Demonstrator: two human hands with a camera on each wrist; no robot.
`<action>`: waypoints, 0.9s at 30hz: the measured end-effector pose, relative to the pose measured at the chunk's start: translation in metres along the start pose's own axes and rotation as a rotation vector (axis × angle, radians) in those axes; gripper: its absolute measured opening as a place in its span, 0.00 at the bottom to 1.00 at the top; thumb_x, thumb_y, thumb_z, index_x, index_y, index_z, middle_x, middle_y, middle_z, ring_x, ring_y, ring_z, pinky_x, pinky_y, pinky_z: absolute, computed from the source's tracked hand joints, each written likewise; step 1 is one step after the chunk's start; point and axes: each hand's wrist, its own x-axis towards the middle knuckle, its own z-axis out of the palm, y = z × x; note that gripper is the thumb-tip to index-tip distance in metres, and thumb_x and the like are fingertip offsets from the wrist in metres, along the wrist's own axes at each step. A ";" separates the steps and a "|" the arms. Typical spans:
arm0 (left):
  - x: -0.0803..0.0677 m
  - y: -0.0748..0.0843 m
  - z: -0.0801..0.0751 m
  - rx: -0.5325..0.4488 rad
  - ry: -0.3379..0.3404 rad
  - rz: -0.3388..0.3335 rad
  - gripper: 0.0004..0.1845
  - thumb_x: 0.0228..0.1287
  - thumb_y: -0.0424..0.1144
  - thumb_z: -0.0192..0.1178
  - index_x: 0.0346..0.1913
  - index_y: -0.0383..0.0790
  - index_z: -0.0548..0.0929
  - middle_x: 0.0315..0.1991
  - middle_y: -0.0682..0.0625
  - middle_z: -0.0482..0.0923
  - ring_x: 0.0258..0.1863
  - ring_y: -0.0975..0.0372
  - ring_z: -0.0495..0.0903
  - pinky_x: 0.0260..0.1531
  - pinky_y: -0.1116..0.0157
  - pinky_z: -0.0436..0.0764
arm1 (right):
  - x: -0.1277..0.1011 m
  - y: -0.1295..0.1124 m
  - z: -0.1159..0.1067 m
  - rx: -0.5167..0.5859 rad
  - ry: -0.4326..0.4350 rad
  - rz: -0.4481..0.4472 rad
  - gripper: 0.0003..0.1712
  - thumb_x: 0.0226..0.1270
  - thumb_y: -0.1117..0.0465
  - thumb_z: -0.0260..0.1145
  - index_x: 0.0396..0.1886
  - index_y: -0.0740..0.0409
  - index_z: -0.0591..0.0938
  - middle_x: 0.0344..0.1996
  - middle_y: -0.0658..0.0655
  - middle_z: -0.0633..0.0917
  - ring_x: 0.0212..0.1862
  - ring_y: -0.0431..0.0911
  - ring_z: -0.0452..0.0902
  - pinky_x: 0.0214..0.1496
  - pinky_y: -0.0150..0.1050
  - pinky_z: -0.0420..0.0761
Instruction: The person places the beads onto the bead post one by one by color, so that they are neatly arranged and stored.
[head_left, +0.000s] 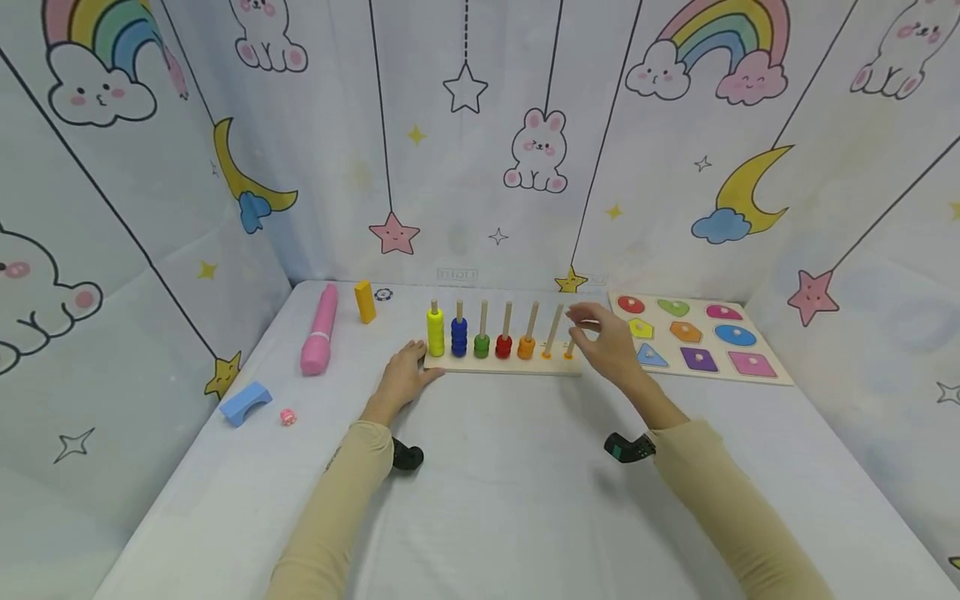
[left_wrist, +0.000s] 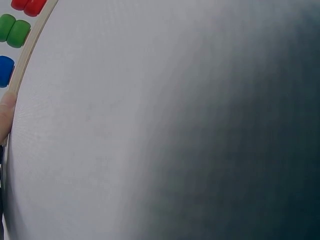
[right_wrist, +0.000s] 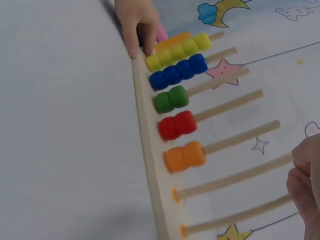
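Observation:
A wooden bead stacker has a pale base [head_left: 502, 367] and a row of upright pegs. Yellow [head_left: 436, 332], blue [head_left: 459, 337], green [head_left: 482, 346], red [head_left: 503, 346] and orange beads [head_left: 526, 347] sit on its left and middle pegs. The two rightmost pegs show only orange marks at their feet. My left hand [head_left: 401, 379] grips the base's left end, thumb along the front edge. At the top of the rightmost peg [right_wrist: 240, 215], my right hand [head_left: 606, 342] has its fingers bent; whether they pinch the peg or a hidden bead is unclear.
A shape puzzle board [head_left: 705, 337] lies at the back right. On the left are a pink bottle-shaped toy [head_left: 320, 329], a yellow block [head_left: 365, 302], a blue arch block [head_left: 246, 404] and a small pink bead [head_left: 288, 417]. A patterned curtain [head_left: 465, 167] surrounds the table.

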 end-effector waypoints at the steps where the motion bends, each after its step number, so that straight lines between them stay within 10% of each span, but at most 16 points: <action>1: 0.000 0.000 0.000 0.002 -0.002 0.000 0.38 0.63 0.52 0.61 0.68 0.31 0.63 0.69 0.39 0.59 0.70 0.48 0.53 0.69 0.50 0.54 | -0.008 0.004 -0.004 -0.010 -0.005 0.010 0.16 0.58 0.76 0.64 0.48 0.68 0.78 0.42 0.60 0.83 0.46 0.51 0.80 0.49 0.41 0.82; 15: 0.002 0.001 0.001 0.013 -0.011 -0.003 0.39 0.63 0.53 0.60 0.68 0.31 0.63 0.69 0.39 0.59 0.70 0.48 0.53 0.69 0.50 0.54 | -0.138 0.036 -0.097 -0.129 -0.291 0.381 0.15 0.65 0.62 0.65 0.50 0.63 0.78 0.41 0.59 0.85 0.43 0.48 0.81 0.43 0.18 0.75; 27: 0.000 0.002 -0.002 -0.002 -0.008 0.002 0.39 0.63 0.52 0.61 0.68 0.30 0.63 0.69 0.38 0.59 0.70 0.47 0.53 0.69 0.50 0.54 | -0.209 0.012 -0.145 -0.158 -0.272 0.579 0.21 0.66 0.54 0.64 0.53 0.62 0.77 0.43 0.59 0.85 0.41 0.28 0.77 0.39 0.20 0.78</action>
